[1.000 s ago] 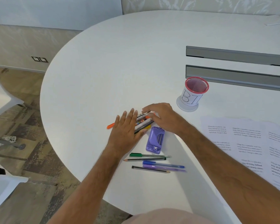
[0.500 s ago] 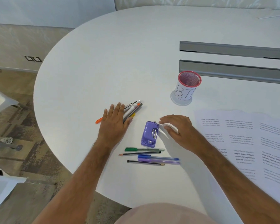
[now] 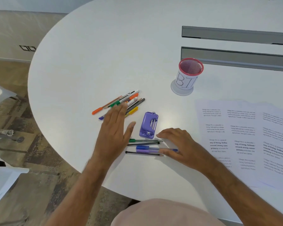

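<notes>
A bundle of markers and pens (image 3: 126, 101) lies gathered on the white round table (image 3: 104, 51). My left hand (image 3: 115, 129) hovers flat with straight fingers just below that bundle, its fingertips over the bundle's near edge. A purple hole punch (image 3: 149, 125) sits between my hands. Several loose pens and pencils (image 3: 144, 146) lie in a row nearer me. My right hand (image 3: 181, 145) rests with fingers bent over the right ends of those pens; whether it grips any is unclear.
A red mesh pen cup (image 3: 189, 75) labelled in marker stands on a round coaster to the upper right. Printed paper sheets (image 3: 245, 136) cover the table's right side. Two grey cable slots (image 3: 235, 57) run across the far right. White chairs stand at left.
My right hand left the marker bundle and came down to the near row of pens. My left hand drew back off the bundle toward me.
</notes>
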A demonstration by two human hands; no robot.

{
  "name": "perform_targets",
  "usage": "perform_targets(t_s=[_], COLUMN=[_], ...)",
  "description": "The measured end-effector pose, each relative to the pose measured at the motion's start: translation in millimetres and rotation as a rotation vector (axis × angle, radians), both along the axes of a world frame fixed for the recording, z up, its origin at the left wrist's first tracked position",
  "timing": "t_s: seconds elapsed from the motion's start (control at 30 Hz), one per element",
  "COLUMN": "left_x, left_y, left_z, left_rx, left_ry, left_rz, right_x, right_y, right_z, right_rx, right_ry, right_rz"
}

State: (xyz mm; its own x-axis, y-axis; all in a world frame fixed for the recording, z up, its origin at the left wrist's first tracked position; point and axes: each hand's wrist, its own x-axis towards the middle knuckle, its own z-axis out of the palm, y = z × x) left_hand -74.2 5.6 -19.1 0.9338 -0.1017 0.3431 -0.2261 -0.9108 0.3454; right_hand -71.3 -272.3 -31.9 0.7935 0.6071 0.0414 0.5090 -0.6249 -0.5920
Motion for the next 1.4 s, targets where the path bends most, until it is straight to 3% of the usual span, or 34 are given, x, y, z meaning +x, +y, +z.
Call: perform_targets(t_s=[0.2, 0.33, 0.73, 1.13, 1.4], left_x=[-51.7, -56.2, -50.7, -59.1, -56.7], left_y=[-8.0, -5.3, 32.5, 81.2, 95.1], left_z=[-17.8, -31.3, -39.1, -37.4, -32.6], left_rx=[-0.022, 0.062, 0.096, 0.081, 0.121], left_ry=[0.136, 0.216, 0.138, 0.123, 0.122], left_rz=[-0.125, -0.236, -0.372, -0.313, -0.098], right_x=[-1.7, -1.9, -4.0, -1.1, 12.4], right_y=[4.9, 13.4, 46.5, 105.4, 148.3], right_z=[-12.5, -23.6, -21.8, -7.1, 20.7], right_rx=[-0.05, -0.039, -0.018, -0.201, -0.507], right_ry=[-0.064, -0.116, -0.418, -0.517, -0.595], right_rz=[0.066, 0.124, 0.258, 0.338, 0.354])
